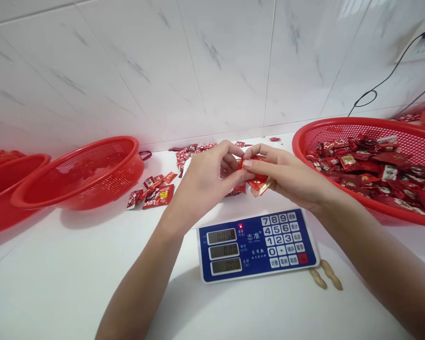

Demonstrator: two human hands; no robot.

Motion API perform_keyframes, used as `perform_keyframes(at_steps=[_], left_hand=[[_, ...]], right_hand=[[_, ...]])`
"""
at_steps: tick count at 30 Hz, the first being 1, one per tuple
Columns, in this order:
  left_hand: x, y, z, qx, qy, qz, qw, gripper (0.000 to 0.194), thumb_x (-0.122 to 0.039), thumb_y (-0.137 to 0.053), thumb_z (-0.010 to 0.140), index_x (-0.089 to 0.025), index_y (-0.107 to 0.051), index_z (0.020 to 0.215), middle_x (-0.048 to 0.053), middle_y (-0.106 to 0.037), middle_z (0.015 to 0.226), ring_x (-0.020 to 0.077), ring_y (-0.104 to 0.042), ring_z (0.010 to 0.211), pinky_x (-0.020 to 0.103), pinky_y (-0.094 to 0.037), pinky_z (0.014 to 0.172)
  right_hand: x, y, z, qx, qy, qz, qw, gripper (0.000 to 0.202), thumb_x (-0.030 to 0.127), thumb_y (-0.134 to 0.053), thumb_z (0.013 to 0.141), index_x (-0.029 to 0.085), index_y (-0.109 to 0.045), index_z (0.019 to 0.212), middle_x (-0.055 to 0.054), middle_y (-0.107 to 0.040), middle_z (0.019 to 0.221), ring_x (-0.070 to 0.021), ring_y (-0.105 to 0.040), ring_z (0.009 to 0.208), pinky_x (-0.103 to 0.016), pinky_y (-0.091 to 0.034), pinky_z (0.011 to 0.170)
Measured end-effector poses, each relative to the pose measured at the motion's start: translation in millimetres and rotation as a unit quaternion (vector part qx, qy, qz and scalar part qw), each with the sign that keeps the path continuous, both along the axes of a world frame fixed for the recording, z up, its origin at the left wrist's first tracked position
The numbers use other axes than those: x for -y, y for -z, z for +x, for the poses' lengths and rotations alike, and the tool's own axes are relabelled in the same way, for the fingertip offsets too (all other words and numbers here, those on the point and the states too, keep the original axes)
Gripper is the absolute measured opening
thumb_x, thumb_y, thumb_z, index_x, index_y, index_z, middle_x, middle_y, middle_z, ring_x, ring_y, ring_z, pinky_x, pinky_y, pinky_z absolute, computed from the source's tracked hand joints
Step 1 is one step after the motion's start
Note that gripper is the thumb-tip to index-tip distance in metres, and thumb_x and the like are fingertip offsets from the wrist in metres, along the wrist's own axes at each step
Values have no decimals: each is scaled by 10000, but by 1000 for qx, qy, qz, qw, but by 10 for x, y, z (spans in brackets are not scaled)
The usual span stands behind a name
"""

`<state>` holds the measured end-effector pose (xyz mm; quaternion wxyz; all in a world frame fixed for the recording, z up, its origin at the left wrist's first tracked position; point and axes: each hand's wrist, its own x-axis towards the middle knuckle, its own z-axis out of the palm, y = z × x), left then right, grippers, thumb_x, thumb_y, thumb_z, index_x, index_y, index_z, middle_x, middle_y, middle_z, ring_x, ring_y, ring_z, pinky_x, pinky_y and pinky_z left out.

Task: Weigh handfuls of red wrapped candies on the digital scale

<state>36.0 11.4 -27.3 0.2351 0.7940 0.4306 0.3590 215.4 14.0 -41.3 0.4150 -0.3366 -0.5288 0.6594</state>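
Note:
Both hands meet above the pan of a digital scale, whose top display reads about 0.058. My left hand pinches the left side of a shiny red packet. On its right side, my right hand grips the same packet with thumb and fingers. Gold edging shows at the packet's lower end. Beneath the hands, more red packets are partly visible on the scale's pan, mostly hidden by the fingers.
A red basket full of red packets stands at the right. Two red baskets stand at the left, the nearer one seemingly bare inside. Loose packets lie left of the scale, two peanuts at its lower right. Tiled wall behind.

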Motion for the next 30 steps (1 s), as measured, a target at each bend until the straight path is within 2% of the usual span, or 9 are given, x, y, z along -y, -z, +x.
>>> perform_keyframes(at_steps=[3, 7, 10, 14, 17, 21, 25, 28, 30], left_hand=[[-31, 15, -29, 19, -6, -18, 1000, 249, -280, -775, 844, -210, -662, 1054, -20, -734, 799, 150, -694, 713, 269, -542, 654], [-47, 25, -38, 38, 3, -19, 999, 276, -250, -773, 837, -201, -657, 1083, -15, -731, 796, 155, -703, 706, 292, -559, 690], [-44, -10, -66, 44, 18, -12, 999, 232, -246, -749, 855, -209, -679, 1073, -7, -741, 816, 159, -716, 733, 298, -572, 719], [-43, -98, -158, 64, -34, 41, 997, 152, -242, -749, 838, -203, -726, 983, 19, -745, 867, 165, -702, 785, 288, -586, 728], [-46, -145, -216, 68, -65, 63, 994, 126, -251, -765, 815, -200, -740, 927, 26, -752, 874, 169, -695, 798, 277, -588, 718], [-54, -139, -229, 38, -43, 42, 997, 151, -293, -754, 834, -216, -741, 963, 18, -751, 860, 166, -691, 767, 286, -581, 718], [-81, -119, -231, 2, -31, 29, 999, 141, -296, -741, 845, -235, -739, 972, 9, -748, 831, 163, -677, 713, 289, -561, 685], [-110, -124, -251, 3, -48, 38, 998, 109, -290, -737, 846, -227, -743, 935, 16, -756, 834, 163, -674, 718, 287, -554, 688], [-122, -117, -252, 5, -54, 34, 998, 141, -313, -735, 855, -222, -743, 963, 25, -764, 855, 170, -686, 741, 293, -557, 699]], right_hand=[[3, -9, 21, 5, -11, -6, 1000, 117, 153, -633, 915, 193, -551, 987, 6, -680, 799, -99, -660, 689, -206, -508, 647], [-12, -3, 46, -7, -12, 5, 1000, 120, 173, -652, 912, 191, -575, 1002, -8, -694, 845, -101, -664, 717, -200, -500, 637], [-31, -36, 92, -2, 14, 17, 1000, 112, 187, -671, 900, 181, -608, 992, -7, -677, 827, -101, -642, 698, -206, -493, 614], [-39, -137, 205, 5, 80, 43, 996, 94, 182, -685, 880, 174, -627, 953, -13, -670, 829, -90, -597, 663, -213, -486, 598], [-35, -177, 254, 14, 88, 63, 994, 155, 229, -717, 871, 190, -618, 983, -3, -665, 779, -91, -584, 614, -214, -473, 558], [-60, -96, 185, 111, 89, 88, 986, 332, 326, -759, 863, 216, -571, 1114, 6, -655, 727, -114, -582, 554, -217, -437, 454], [-148, 64, 102, 235, 117, 98, 960, 328, 293, -769, 842, 214, -558, 1081, 5, -640, 703, -138, -598, 571, -228, -441, 429], [-204, 109, 112, 254, 135, 111, 951, 265, 277, -760, 839, 202, -595, 1032, -4, -642, 711, -132, -587, 567, -234, -463, 434], [-199, 77, 127, 227, 127, 107, 960, 233, 287, -743, 855, 198, -603, 1019, -5, -639, 693, -131, -584, 558, -222, -446, 405]])
